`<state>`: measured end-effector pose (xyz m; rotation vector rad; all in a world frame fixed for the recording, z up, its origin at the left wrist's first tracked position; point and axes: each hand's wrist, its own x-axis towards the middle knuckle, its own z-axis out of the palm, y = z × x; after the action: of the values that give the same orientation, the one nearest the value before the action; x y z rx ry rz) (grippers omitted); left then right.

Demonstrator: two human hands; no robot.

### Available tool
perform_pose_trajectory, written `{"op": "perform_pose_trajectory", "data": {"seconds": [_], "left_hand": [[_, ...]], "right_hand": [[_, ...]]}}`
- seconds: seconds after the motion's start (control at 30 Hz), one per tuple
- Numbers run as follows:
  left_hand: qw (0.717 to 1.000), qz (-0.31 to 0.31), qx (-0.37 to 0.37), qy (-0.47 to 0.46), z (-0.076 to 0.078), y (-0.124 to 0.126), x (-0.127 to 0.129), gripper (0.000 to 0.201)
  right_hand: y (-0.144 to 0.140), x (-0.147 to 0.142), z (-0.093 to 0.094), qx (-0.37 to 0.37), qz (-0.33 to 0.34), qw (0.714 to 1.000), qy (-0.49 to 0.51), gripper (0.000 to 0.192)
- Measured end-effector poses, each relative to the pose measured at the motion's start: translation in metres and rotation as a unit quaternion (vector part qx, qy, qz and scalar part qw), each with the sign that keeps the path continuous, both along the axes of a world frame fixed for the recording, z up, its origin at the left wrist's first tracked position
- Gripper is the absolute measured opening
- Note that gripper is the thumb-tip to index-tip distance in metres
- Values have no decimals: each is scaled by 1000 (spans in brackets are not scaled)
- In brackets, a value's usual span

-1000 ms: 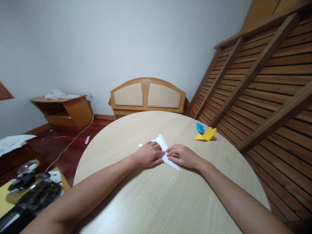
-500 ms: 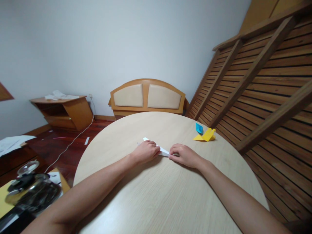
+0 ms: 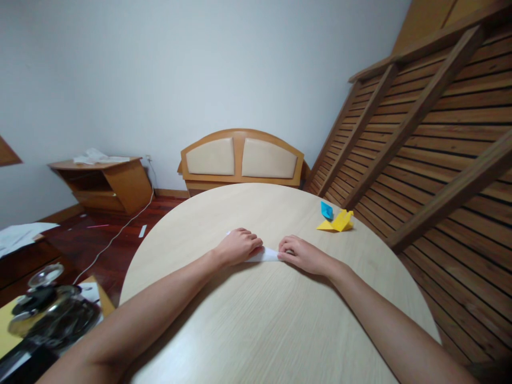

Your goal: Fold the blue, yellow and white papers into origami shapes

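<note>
A folded piece of white paper [image 3: 264,255] lies on the round table between my hands, narrowing to a point on the right. My left hand [image 3: 240,246] rests over its wider left part with fingers curled and pressed on it, hiding most of that end. At the narrow tip, my right hand [image 3: 302,254] pinches the paper between thumb and fingers. Farther back to the right sit a yellow origami figure [image 3: 340,221] and a small blue origami piece [image 3: 326,210], both apart from my hands.
The pale round table [image 3: 256,320] fills the foreground. A slatted wooden frame [image 3: 400,138] leans along the right. On the left are a glass pot [image 3: 60,314] and a low cabinet [image 3: 124,181]. Behind the table stands a padded headboard [image 3: 240,154].
The white paper's upper flap, raised beyond my left hand before, is now down. My left hand has shifted slightly over it; my right hand stays at the tip.
</note>
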<state>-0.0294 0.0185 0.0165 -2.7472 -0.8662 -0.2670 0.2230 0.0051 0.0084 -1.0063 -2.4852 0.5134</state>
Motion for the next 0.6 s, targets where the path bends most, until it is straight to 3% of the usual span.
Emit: {"op": "perform_pose_trajectory", "data": {"seconds": [0.27, 0.6], "left_hand": [[997, 56, -43, -36, -6, 3, -1, 32], [990, 78, -110, -36, 0, -9, 4, 43]], "right_hand": [[1, 1, -5, 59, -89, 993, -45, 24], [1, 1, -7, 81, -98, 990, -61, 21]]}}
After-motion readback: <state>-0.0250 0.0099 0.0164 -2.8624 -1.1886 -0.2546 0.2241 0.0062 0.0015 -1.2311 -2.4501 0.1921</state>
